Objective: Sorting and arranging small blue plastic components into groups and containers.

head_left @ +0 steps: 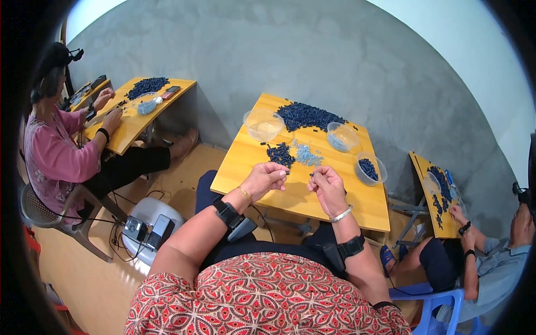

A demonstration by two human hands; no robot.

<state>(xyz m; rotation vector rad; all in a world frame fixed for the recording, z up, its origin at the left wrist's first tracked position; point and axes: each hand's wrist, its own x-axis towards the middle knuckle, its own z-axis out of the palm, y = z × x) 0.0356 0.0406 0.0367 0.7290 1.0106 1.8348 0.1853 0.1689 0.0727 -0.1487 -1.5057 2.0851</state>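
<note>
Above the near part of the yellow table (368, 206), in the head view, the left hand (267, 180) pinches 1 small dark piece (287, 172); the right hand (329, 188), near it, pinches 1 dark bit (311, 175). Just beyond lie a small dark-blue pile (280, 155) and, right of it, light-blue pieces (307, 156). Farther off, a large dark-blue heap (308, 116) sits between 2 clear bowls (263, 132); 1 tub (365, 179) of dark pieces stands at right.

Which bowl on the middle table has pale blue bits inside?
The round clear plastic bowl just right of the large dark blue heap; the others show none.
</note>
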